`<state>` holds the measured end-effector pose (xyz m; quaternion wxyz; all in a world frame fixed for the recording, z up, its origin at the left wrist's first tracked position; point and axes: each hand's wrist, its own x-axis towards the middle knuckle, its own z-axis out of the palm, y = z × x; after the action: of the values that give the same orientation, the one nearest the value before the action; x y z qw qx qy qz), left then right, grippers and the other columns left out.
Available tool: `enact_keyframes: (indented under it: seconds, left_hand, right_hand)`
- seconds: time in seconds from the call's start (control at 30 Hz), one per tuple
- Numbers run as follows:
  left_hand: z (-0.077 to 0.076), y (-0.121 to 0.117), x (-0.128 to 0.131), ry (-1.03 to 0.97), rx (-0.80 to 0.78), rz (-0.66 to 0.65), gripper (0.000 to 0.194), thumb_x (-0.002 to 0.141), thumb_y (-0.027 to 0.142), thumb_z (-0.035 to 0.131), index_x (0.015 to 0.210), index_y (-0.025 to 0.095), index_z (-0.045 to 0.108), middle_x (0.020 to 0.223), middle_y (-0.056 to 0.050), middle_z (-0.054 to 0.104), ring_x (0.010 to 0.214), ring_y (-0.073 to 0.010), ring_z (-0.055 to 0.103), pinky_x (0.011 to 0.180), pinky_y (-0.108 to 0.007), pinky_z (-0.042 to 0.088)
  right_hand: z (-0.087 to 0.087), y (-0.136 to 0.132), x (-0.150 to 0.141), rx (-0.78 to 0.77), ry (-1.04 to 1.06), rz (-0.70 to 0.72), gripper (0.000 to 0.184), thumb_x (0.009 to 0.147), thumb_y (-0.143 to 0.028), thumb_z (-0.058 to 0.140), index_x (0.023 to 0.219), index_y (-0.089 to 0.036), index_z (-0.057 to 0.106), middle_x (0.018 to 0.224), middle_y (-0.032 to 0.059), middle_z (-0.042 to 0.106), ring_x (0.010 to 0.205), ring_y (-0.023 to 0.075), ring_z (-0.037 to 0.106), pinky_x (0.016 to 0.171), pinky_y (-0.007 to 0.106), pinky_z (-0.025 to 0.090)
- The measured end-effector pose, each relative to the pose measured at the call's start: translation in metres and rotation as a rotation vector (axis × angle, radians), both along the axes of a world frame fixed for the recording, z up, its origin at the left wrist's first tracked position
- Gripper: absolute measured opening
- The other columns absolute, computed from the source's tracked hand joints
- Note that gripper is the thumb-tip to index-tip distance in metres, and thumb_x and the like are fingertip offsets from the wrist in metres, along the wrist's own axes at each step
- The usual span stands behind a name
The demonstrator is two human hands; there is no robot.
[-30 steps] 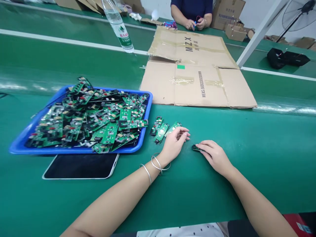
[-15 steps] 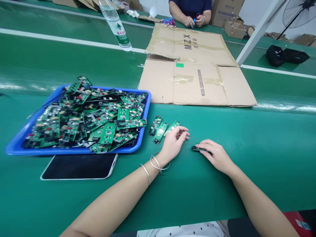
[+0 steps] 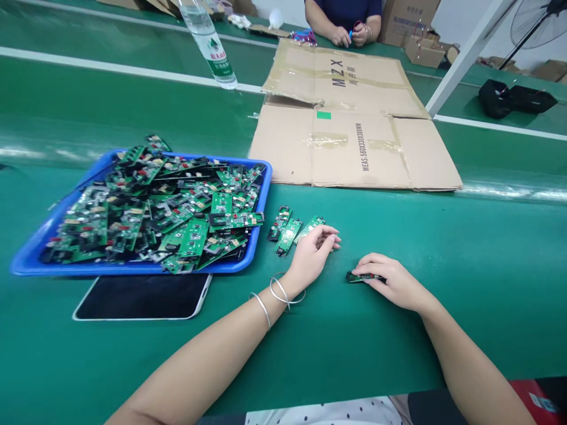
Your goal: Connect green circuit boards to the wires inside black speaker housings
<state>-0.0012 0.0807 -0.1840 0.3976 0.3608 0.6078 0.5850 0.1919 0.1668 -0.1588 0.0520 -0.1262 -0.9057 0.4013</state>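
Between the thumb and fingers of my right hand (image 3: pixel 387 277) is a small green circuit board (image 3: pixel 364 277) with black parts, held low over the green tabletop. My left hand (image 3: pixel 313 251) rests on the table, its fingers loosely bent and a little apart, with nothing seen in them. Beside it lie three loose boards: one with black parts (image 3: pixel 279 223), a plain green one (image 3: pixel 288 235), and a third board (image 3: pixel 312 226) partly covered by the hand. To the left, a blue tray (image 3: pixel 256 236) is heaped with similar circuit boards (image 3: pixel 194 236).
A dark-screened tablet (image 3: pixel 142 298) lies partly under the tray. Flattened cardboard (image 3: pixel 283 141) covers the table ahead, with a water bottle (image 3: pixel 217 56) to its left. Across the table a person (image 3: pixel 343 23) handles something small and blue. A white post (image 3: pixel 460 59) stands at the right.
My right hand has shifted slightly and turned the circuit board, so more of its green face shows. My left hand has stayed in place.
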Motion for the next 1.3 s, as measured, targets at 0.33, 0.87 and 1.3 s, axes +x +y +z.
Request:
enact_keyframes:
  seconds: [0.33,0.87,1.3]
  left_hand:
    - [0.004,0.001,0.001,-0.079,0.035,0.093,0.022,0.087,0.035,0.045,0.089,0.015,0.054,0.076,-0.003,0.061,0.064,-0.0125,0.061,0.058,-0.024,0.048]
    - [0.003,0.002,0.001,-0.072,0.036,0.079,0.023,0.087,0.036,0.045,0.089,0.015,0.054,0.076,-0.003,0.061,0.064,-0.0128,0.061,0.058,-0.024,0.047]
    - [0.003,0.002,0.000,-0.075,0.032,0.076,0.022,0.087,0.035,0.045,0.089,0.015,0.054,0.076,-0.003,0.061,0.064,-0.0126,0.061,0.058,-0.024,0.047]
  right_hand:
    - [0.000,0.006,0.005,0.021,-0.003,-0.125,0.022,0.092,-0.022,0.047,0.108,-0.021,0.061,0.105,0.0055,0.061,0.096,0.0169,0.057,0.086,0.030,0.046]
    - [-0.010,-0.007,-0.003,0.081,0.063,-0.184,0.024,0.094,-0.024,0.042,0.111,-0.021,0.059,0.104,0.0071,0.060,0.097,0.0180,0.057,0.085,0.032,0.048]
    - [-0.005,-0.003,-0.001,0.008,0.031,-0.064,0.022,0.093,-0.022,0.044,0.108,-0.021,0.061,0.104,0.0068,0.059,0.095,0.0166,0.057,0.084,0.029,0.048]
